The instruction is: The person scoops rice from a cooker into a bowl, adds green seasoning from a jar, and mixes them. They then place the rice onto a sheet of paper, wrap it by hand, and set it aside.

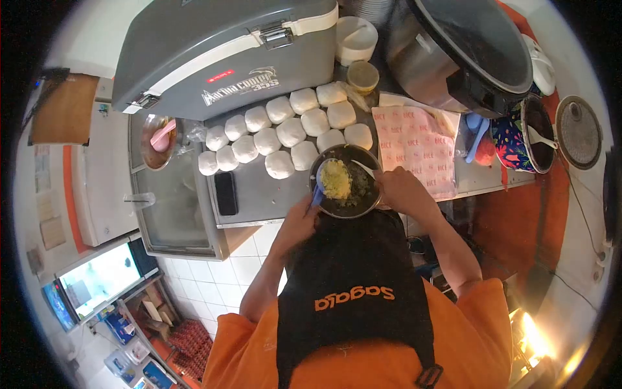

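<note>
A round metal bowl point(350, 211) sits at the counter's front edge, close to my black apron. My left hand point(299, 223) is closed round the blue handle of a ladle point(317, 194). Its round head is over the bowl, heaped with yellow, crumbly food point(336, 179). My right hand point(403, 189) reaches over the bowl's right rim, closed on a thin, pale utensil point(363, 168) that slants into the bowl; its working end is not clear. More crumbly bits lie on the bowl's dark inside. Behind it, rows of white dough balls point(291, 131) rest on the counter.
A large grey cooler box point(227, 58) stands behind the dough. Printed paper sheets point(414, 146) lie right of the bowl, below a big dark pot point(447, 65). A phone point(226, 193) lies left. Farther right are blue tongs point(478, 133) and a flower-patterned container point(512, 142).
</note>
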### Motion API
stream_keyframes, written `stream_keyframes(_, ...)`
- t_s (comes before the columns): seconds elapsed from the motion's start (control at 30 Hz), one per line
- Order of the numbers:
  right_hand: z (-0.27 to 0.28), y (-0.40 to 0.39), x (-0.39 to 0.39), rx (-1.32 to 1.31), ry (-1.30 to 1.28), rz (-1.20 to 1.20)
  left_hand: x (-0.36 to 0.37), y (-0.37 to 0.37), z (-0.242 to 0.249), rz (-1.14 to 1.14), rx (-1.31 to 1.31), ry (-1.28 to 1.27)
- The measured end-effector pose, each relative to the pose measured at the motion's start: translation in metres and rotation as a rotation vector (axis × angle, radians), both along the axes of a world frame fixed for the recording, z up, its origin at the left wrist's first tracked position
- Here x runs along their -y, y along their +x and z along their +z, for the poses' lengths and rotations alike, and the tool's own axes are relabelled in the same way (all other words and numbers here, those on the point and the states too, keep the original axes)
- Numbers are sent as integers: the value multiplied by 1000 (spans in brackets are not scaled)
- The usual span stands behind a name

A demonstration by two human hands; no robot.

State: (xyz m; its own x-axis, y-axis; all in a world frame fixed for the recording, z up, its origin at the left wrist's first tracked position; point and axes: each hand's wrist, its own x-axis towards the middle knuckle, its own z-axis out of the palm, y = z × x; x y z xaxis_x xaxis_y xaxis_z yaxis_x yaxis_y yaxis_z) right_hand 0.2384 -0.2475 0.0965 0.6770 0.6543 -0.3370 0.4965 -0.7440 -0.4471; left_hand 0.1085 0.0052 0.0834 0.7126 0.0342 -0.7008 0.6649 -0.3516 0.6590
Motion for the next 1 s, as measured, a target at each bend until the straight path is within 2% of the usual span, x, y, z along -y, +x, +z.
stream_keyframes(0.13, -33, -5, -7, -158, -262, 193, 1, -22, -19, 93, 153, 24)
stream_keyframes(0.23, -35, -26, -7, -134, -183, 288, 12, -27, -25, 158, 262, 52)
stream_keyframes(0.37, -38, -33, -12, -237, -91, 386, 23, -18, -30, 239, 360, -27)
stream_keyframes(0.53, -30, -9, -16, -415, 152, 530, 19, -7, -11, 437, 162, -282)
stream_keyframes(0.63, -5, 10, -14, -844, 108, 265, 9, -6, -18, 473, 125, -333)
stream_keyframes(0.73, -33, 18, 7, -1032, 225, 154, 0, -3, -19, 462, 136, -381)
stream_keyframes(0.9, -8, 31, 43, -1044, 346, -80, -11, -3, 7, 466, 11, -329)
stream_keyframes(1.0, 14, 27, 51, -987, 413, -214, -18, 0, 25, 95, -112, -130)
